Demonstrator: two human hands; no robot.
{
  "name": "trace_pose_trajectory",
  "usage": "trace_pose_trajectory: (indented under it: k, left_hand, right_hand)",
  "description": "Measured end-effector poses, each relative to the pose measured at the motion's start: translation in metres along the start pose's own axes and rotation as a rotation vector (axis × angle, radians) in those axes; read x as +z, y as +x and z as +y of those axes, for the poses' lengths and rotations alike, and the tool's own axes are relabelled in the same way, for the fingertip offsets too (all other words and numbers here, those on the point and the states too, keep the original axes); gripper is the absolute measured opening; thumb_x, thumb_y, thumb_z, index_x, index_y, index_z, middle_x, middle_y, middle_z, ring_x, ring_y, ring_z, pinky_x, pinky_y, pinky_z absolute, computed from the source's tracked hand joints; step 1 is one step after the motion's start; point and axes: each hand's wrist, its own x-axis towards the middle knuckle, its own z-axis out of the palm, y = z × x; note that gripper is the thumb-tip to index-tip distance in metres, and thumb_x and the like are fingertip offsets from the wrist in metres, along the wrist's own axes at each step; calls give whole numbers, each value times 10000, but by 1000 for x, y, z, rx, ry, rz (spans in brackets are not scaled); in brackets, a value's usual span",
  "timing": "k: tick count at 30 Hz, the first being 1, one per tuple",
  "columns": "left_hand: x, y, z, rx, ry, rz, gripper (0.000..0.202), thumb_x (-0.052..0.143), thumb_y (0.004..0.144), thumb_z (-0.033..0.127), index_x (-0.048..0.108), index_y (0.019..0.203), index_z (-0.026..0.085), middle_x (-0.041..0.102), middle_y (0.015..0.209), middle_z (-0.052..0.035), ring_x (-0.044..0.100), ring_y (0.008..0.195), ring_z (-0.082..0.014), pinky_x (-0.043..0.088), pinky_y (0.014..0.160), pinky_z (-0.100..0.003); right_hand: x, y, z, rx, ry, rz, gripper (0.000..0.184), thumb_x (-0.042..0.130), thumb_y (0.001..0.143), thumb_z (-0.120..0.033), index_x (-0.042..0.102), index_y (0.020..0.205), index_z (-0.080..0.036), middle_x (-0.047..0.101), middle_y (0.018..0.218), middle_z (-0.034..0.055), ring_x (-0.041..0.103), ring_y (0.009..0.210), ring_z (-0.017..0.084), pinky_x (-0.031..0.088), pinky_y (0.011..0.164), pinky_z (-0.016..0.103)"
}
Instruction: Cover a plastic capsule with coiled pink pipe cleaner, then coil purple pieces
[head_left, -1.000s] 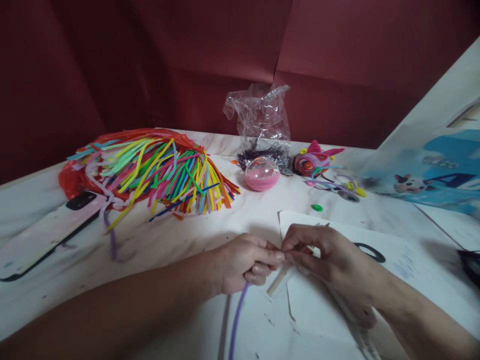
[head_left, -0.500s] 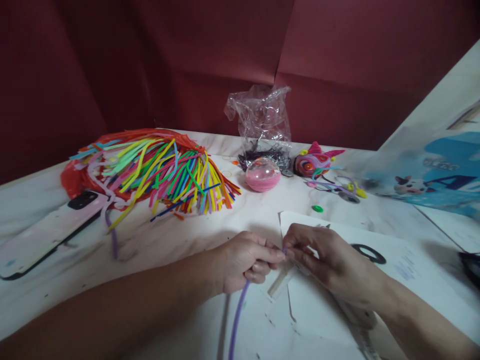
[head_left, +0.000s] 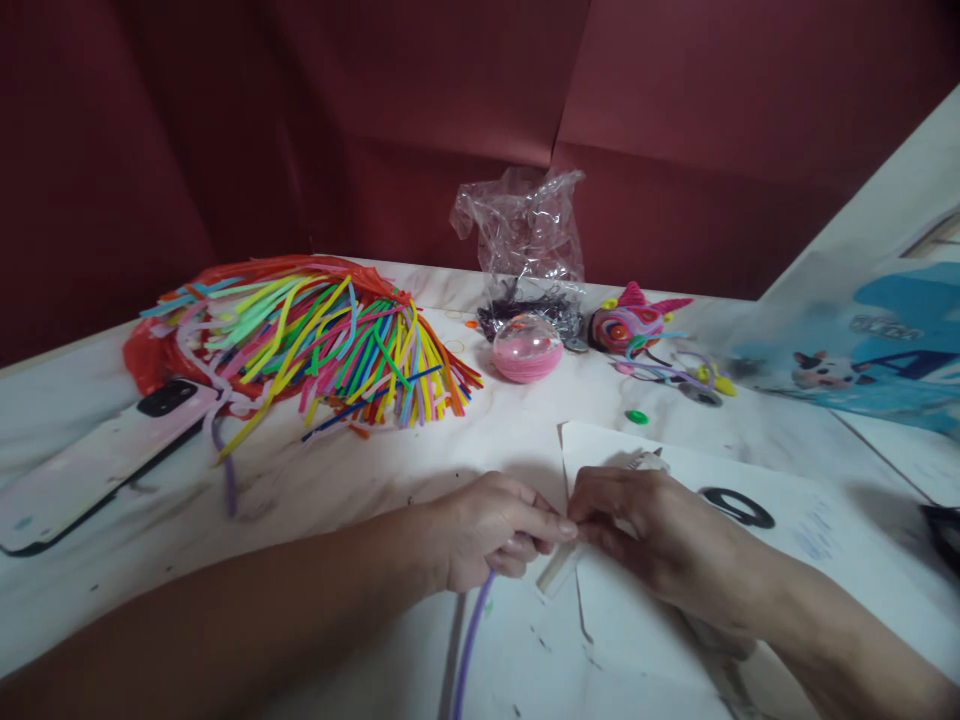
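My left hand [head_left: 491, 530] is closed in a pinch round a purple pipe cleaner [head_left: 469, 650] that trails down toward me over the white table [head_left: 337, 480]. My right hand [head_left: 649, 525] meets it fingertip to fingertip and pinches the same pipe cleaner's upper end. Under both hands lies a pale stick [head_left: 556, 570], partly hidden, resting on a sheet of white paper [head_left: 795, 510].
A heap of coloured pipe cleaners [head_left: 322, 345] on a red bag lies at the back left, a phone [head_left: 97, 460] beside it. Behind stand a clear plastic bag [head_left: 525, 245], a pink ball [head_left: 526, 348], a pipe-cleaner unicorn figure [head_left: 634, 318] and a green bead [head_left: 637, 417]. A blue printed bag [head_left: 862, 350] is on the right.
Both hands have sunk slightly toward the table while keeping their pinch on the purple pipe cleaner. My right hand's fingers have curled in more.
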Motion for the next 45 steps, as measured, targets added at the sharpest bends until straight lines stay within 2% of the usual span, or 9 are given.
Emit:
trace_pose_trajectory:
  k: [6, 11, 16, 18, 25, 30, 34, 39, 45]
  left_hand:
    - [-1, 2, 1, 35, -37, -26, 142, 631, 594, 151, 497, 552, 128, 468, 489, 42, 228, 320, 4, 36, 365, -198]
    - [-2, 0, 2, 144, -139, -71, 154, 633, 637, 194, 488, 627, 142, 414, 523, 72, 182, 357, 4, 68, 371, -174]
    - [-2, -2, 3, 192, -175, -96, 174, 639, 667, 209, 479, 641, 147, 414, 525, 73, 178, 368, 1, 80, 378, -173]
    - [-2, -2, 2, 178, -158, -86, 173, 635, 675, 214, 484, 632, 143, 452, 543, 58, 196, 358, 6, 80, 375, -179]
    - [-2, -1, 3, 43, -21, -3, 170, 646, 625, 168, 493, 564, 130, 456, 469, 53, 226, 323, 8, 42, 374, -201]
    - [-2, 0, 2, -10, 50, 56, 145, 627, 585, 92, 498, 529, 132, 439, 399, 59, 217, 309, 3, 43, 374, -210]
    - [-4, 2, 0, -4, 25, 35, 126, 592, 585, 76, 491, 543, 139, 420, 402, 66, 215, 311, 0, 46, 369, -205]
    - [-5, 1, 3, 79, -74, -33, 152, 637, 623, 150, 487, 600, 136, 415, 480, 70, 198, 347, 7, 65, 366, -175]
    - [-4, -4, 6, 204, -185, -114, 167, 641, 671, 176, 480, 641, 143, 315, 476, 101, 150, 374, -7, 69, 367, -166]
  right_hand:
    - [-1, 0, 2, 61, 129, 48, 159, 470, 771, -96, 609, 747, -171, 613, 666, 10, 520, 579, 128, 385, 537, 225]
    - [-1, 2, 4, 158, 454, 151, 158, 538, 813, -273, 631, 769, -154, 622, 709, 32, 546, 640, 136, 409, 559, 218]
    - [3, 7, 5, 177, 685, 236, 215, 584, 796, -344, 614, 735, -139, 635, 690, 46, 560, 632, 142, 420, 562, 224]
    - [3, 7, 4, 166, 624, 218, 207, 552, 817, -323, 598, 725, -143, 639, 681, 48, 565, 632, 145, 422, 567, 229]
    - [-2, 3, -3, 9, 44, 73, 195, 447, 781, -53, 600, 732, -163, 622, 702, 24, 552, 624, 139, 404, 586, 233]
    - [3, 2, -10, -55, -138, -45, 241, 441, 750, 6, 620, 739, -155, 624, 747, 49, 572, 661, 170, 395, 583, 255]
    - [4, 1, -8, -56, -170, -15, 250, 437, 755, 2, 630, 749, -156, 617, 725, 47, 563, 644, 172, 387, 575, 262]
    - [0, 0, -3, -42, 66, 158, 216, 439, 805, -72, 630, 784, -170, 616, 707, 26, 561, 622, 130, 411, 577, 225]
    - [7, 7, 1, 161, 572, 334, 185, 580, 804, -317, 637, 747, -151, 623, 671, 31, 562, 610, 133, 421, 536, 212]
